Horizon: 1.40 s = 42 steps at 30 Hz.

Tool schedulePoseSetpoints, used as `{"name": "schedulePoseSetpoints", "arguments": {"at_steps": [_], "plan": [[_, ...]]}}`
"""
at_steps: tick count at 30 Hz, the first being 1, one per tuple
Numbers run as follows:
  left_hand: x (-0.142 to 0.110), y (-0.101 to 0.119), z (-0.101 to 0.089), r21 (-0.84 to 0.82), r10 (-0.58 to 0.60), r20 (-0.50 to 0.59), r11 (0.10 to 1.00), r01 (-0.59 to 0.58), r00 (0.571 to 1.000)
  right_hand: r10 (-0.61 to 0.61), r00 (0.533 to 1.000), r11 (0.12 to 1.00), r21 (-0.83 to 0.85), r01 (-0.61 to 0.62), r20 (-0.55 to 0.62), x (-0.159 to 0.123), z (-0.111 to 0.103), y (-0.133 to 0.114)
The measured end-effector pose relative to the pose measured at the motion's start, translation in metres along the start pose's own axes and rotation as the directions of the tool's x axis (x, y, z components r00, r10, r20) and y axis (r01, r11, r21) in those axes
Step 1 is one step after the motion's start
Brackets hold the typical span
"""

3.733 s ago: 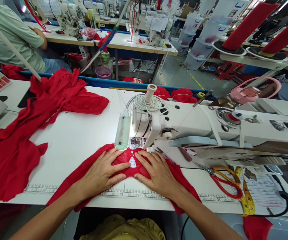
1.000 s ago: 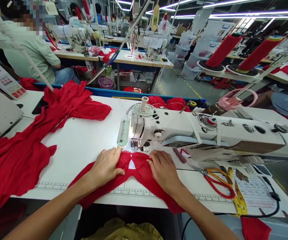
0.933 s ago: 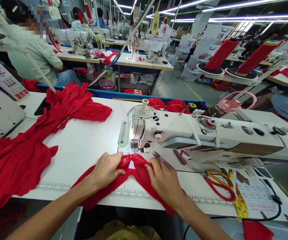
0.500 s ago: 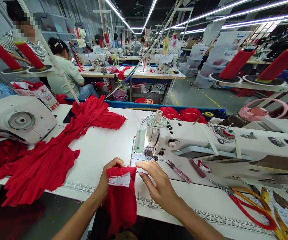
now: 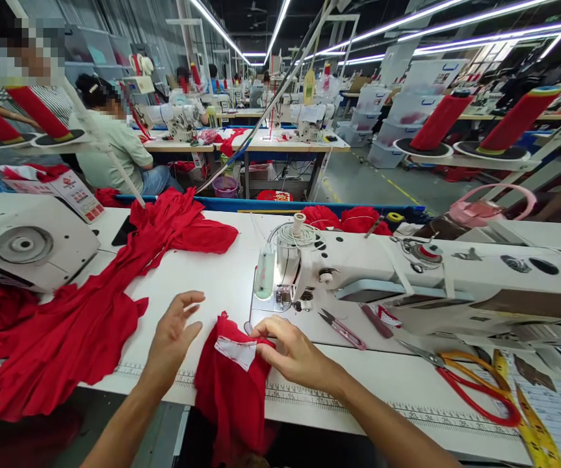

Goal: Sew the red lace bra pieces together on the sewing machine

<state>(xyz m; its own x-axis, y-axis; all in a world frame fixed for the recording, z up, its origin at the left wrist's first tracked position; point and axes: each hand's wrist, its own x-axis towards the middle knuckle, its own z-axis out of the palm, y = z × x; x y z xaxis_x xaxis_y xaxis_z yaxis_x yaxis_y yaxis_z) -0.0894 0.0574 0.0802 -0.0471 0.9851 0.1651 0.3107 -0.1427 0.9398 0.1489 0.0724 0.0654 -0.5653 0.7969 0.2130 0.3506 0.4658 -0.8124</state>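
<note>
A piece of red fabric (image 5: 234,396) with a white patch (image 5: 236,351) stitched on it hangs over the table's front edge. My right hand (image 5: 290,351) pinches its upper right corner between thumb and fingers. To the left of the fabric, my left hand (image 5: 175,331) hovers apart from it, fingers spread and curved, with nothing in them. Just beyond the fabric stands the white sewing machine (image 5: 324,260), its needle area (image 5: 284,296) lit. Thread snips (image 5: 342,329) lie beside the machine, right of my right hand.
A long heap of red fabric pieces (image 5: 95,312) covers the table's left side, near a second machine (image 5: 26,244). Orange-and-red-handled scissors (image 5: 480,383) and a yellow tape measure (image 5: 534,422) lie at the right. A seated person (image 5: 112,140) works beyond the table.
My left hand has let go of the red fabric and moved left, its fingers opening. My right hand now grips the fabric's corner. The view has shifted slightly to the right.
</note>
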Motion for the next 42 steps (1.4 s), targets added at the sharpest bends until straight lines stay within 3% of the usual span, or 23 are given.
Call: {"name": "schedulePoseSetpoints", "arguments": {"at_steps": [1, 3, 5, 7, 10, 13, 15, 19, 21, 22, 25, 27, 28, 31, 33, 35, 39, 42], "plan": [[-0.003, 0.005, 0.0, 0.129, 0.105, 0.0, 0.986, -0.104, 0.995, 0.019, 1.0, 0.999, 0.049, -0.019, 0.012, -0.001, 0.0, 0.0], [-0.009, 0.013, 0.007, 0.327, 0.23, 0.161, 0.905, -0.272, 0.96, 0.048, 0.999, 0.986, 0.161, -0.051, 0.022, -0.001, 0.0, 0.0], [-0.012, 0.017, 0.019, 0.381, 0.224, 0.312, 0.861, -0.337, 0.924, 0.074, 0.997, 0.962, 0.262, -0.079, 0.026, -0.002, 0.001, 0.0], [-0.011, 0.016, 0.029, 0.348, 0.122, 0.387, 0.899, -0.267, 0.914, 0.108, 0.994, 0.931, 0.348, -0.109, 0.021, -0.002, 0.001, 0.0], [-0.005, 0.011, 0.037, 0.191, -0.109, 0.474, 0.981, 0.018, 0.874, 0.177, 0.984, 0.877, 0.452, -0.163, 0.011, -0.005, 0.0, 0.001], [0.0, 0.008, 0.04, 0.037, -0.209, 0.527, 0.974, 0.223, 0.824, 0.254, 0.967, 0.837, 0.503, -0.214, -0.011, -0.009, -0.003, 0.003], [0.001, 0.008, 0.043, 0.033, -0.2, 0.516, 0.976, 0.213, 0.833, 0.282, 0.959, 0.823, 0.52, -0.228, -0.026, -0.01, -0.004, 0.003], [0.002, 0.014, 0.047, 0.15, -0.062, 0.463, 0.989, -0.009, 0.884, 0.3, 0.953, 0.82, 0.523, -0.232, -0.047, -0.011, -0.004, 0.004], [0.005, 0.018, 0.046, 0.168, -0.034, 0.5, 0.984, -0.058, 0.865, 0.289, 0.956, 0.827, 0.517, -0.221, -0.053, -0.01, -0.002, 0.005], [0.007, 0.02, 0.045, 0.154, -0.061, 0.533, 0.988, -0.026, 0.844, 0.277, 0.959, 0.835, 0.509, -0.21, -0.059, -0.009, -0.001, 0.005], [0.012, 0.02, 0.04, 0.023, -0.214, 0.602, 0.968, 0.251, 0.769, 0.205, 0.967, 0.927, 0.347, -0.142, -0.152, -0.013, 0.001, 0.009], [0.012, 0.016, 0.036, -0.074, -0.293, 0.591, 0.908, 0.412, 0.752, 0.095, 0.953, 0.995, 0.04, -0.087, -0.287, -0.023, -0.003, 0.016], [0.011, 0.014, 0.034, -0.111, -0.317, 0.58, 0.882, 0.459, 0.75, 0.017, 0.936, 0.984, -0.16, -0.077, -0.351, -0.03, -0.007, 0.021], [0.005, 0.006, 0.03, -0.161, -0.352, 0.55, 0.845, 0.51, 0.757, -0.187, 0.87, 0.744, -0.644, -0.178, -0.456, -0.056, -0.024, 0.042], [0.001, 0.003, 0.03, -0.186, -0.351, 0.54, 0.837, 0.515, 0.765, -0.22, 0.855, 0.564, -0.776, -0.282, -0.47, -0.072, -0.036, 0.057], [0.0, 0.002, 0.033, -0.213, -0.354, 0.533, 0.823, 0.526, 0.769, -0.209, 0.864, 0.448, -0.83, -0.331, -0.457, -0.084, -0.044, 0.07], [-0.001, 0.003, 0.039, -0.253, -0.364, 0.513, 0.802, 0.542, 0.777, -0.214, 0.887, 0.357, -0.878, -0.319, -0.409, -0.092, -0.049, 0.08], [-0.001, 0.003, 0.042, -0.261, -0.36, 0.505, 0.803, 0.536, 0.784, -0.24, 0.88, 0.34, -0.884, -0.32, -0.41, -0.089, -0.043, 0.067]]}}
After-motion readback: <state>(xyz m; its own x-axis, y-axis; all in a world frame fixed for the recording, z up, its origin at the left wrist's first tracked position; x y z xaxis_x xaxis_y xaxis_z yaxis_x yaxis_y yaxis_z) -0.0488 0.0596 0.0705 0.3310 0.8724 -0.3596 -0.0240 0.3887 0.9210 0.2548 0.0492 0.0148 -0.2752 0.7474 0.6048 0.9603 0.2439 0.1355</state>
